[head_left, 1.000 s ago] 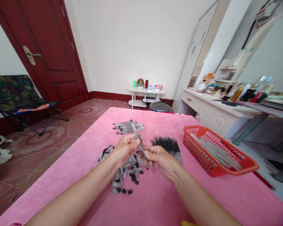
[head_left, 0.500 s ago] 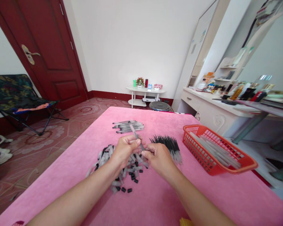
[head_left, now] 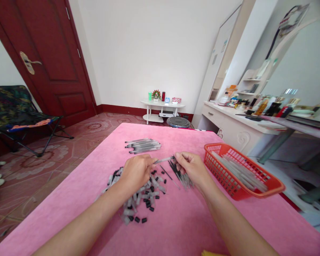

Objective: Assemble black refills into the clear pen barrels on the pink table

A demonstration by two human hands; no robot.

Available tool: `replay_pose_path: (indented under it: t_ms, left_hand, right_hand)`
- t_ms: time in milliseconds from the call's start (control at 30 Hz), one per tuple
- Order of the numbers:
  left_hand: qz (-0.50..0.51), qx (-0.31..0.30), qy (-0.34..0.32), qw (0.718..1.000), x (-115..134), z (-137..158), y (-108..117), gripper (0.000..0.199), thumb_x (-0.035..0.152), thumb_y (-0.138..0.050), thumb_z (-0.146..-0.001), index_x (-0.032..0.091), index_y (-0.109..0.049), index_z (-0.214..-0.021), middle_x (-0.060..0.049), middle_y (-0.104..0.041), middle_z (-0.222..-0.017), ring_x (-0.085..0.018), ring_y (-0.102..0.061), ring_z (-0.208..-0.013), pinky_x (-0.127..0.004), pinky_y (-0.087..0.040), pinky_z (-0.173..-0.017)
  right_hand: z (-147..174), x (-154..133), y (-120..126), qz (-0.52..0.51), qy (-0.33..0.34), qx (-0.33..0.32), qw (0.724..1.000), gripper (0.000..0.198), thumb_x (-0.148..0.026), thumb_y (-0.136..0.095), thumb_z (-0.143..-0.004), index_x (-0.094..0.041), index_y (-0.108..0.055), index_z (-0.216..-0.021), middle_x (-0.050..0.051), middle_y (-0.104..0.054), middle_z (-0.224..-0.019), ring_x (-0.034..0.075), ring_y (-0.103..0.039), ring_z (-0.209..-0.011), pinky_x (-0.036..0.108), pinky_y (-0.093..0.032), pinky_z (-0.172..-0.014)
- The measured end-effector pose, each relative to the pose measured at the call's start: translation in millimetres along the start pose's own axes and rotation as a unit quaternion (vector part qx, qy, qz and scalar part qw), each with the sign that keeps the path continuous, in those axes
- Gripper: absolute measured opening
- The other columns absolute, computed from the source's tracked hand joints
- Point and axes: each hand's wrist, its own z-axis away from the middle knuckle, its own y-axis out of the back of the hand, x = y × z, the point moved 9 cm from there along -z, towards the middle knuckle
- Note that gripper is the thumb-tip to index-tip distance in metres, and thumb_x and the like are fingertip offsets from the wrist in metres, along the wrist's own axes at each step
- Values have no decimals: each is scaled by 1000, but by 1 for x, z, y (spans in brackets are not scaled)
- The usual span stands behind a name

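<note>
Between my two hands a translucent pen lies nearly level above the pink table. My left hand is closed on its left end. The fingers of my right hand pinch the dark right end. Below and around my left hand spreads a pile of clear caps and small black plugs. Thin black-tipped refills lie partly under my right hand, with one loose refill to their left. Farther back rests a stack of pens with black ends.
A red plastic basket holding clear pen tubes stands at the right of the pink-covered table. A yellow item shows at the near edge. Beyond are a folding chair and a cluttered dresser.
The pen has turned from steeply slanted to nearly level. My right hand has moved from its near end to the right and up, and my left hand has rolled over, knuckles up.
</note>
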Motion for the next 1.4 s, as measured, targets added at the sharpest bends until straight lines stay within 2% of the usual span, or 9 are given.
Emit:
replay_pose_path:
  t_ms: [167, 300, 400, 633, 767, 933, 1033, 1200, 1400]
  left_hand:
    - [-84, -3, -43, 996, 3, 0, -2, 36, 8, -41, -78, 24, -65, -100, -4, -62, -76, -18, -58, -74, -25, -37, -58]
    - [-51, 47, -89, 994, 2, 2, 5, 39, 7, -43, -78, 24, -61, -108, -5, -65, -92, -18, -59, -84, -26, -43, -70]
    - [-11, 71, -109, 991, 0, 3, 10, 35, 8, -44, -78, 23, -62, -105, -6, -66, -93, -18, -60, -84, -27, -44, -74]
    - [-29, 45, -89, 995, -7, 0, 11, 37, 5, -43, -74, 23, -64, -98, -5, -68, -86, -17, -62, -76, -27, -47, -69]
    - [-36, 74, -104, 991, -3, -1, 21, 37, 7, -44, -74, 25, -66, -97, -5, -68, -79, -17, -63, -74, -26, -48, -67]
    - [-31, 84, -109, 990, 1, -1, 26, 37, 7, -45, -73, 26, -67, -95, -4, -68, -78, -17, -63, -73, -25, -48, -67]
    - [-41, 74, -105, 991, 0, -1, 24, 38, 7, -44, -73, 26, -67, -96, -4, -68, -80, -17, -63, -74, -25, -48, -67]
    - [-72, 41, -110, 990, 0, -1, 16, 40, 5, -42, -73, 24, -64, -101, -5, -67, -85, -18, -62, -76, -26, -47, -67]
    - [-70, 31, -109, 991, 0, -2, 13, 45, 3, -43, -72, 26, -63, -105, -3, -67, -86, -17, -62, -77, -26, -46, -68]
  right_hand:
    - [-2, 15, -3, 15, -7, -4, 1000, 39, -49, -51, -78, -15, -55, -58, -2, -47, -45, 7, -37, -40, 20, -26, -39]
    - [-2, 20, -7, -36, -26, -17, 999, 36, -48, -56, -73, -15, -56, -58, -3, -47, -46, 7, -36, -40, 20, -25, -39]
    - [-1, 20, -10, -77, -31, -35, 996, 33, -46, -60, -70, -15, -55, -59, -4, -48, -47, 6, -36, -40, 19, -25, -40]
    - [-1, 18, -12, -79, -29, -39, 996, 22, -35, -62, -67, -13, -59, -65, -1, -57, -54, 7, -43, -42, 19, -30, -40]
    - [-1, 17, -12, -68, -30, -39, 997, 27, -37, -56, -72, -14, -57, -59, 0, -56, -50, 7, -44, -40, 18, -29, -38]
    - [0, 12, -8, -74, -20, -20, 997, 12, -25, -58, -68, -14, -57, -63, -2, -56, -52, 6, -44, -42, 17, -29, -38]
    - [-1, 13, -9, -70, -22, -26, 997, 14, -28, -59, -70, -15, -57, -68, -2, -56, -55, 7, -46, -42, 17, -31, -38]
    - [-2, 20, -13, -23, -28, -39, 999, 27, -31, -49, -79, -15, -53, -58, -1, -54, -49, 7, -43, -39, 18, -29, -37]
    - [-1, 17, -10, -47, -11, -13, 999, 12, -20, -54, -70, -14, -55, -60, -2, -55, -52, 7, -45, -43, 18, -33, -42]
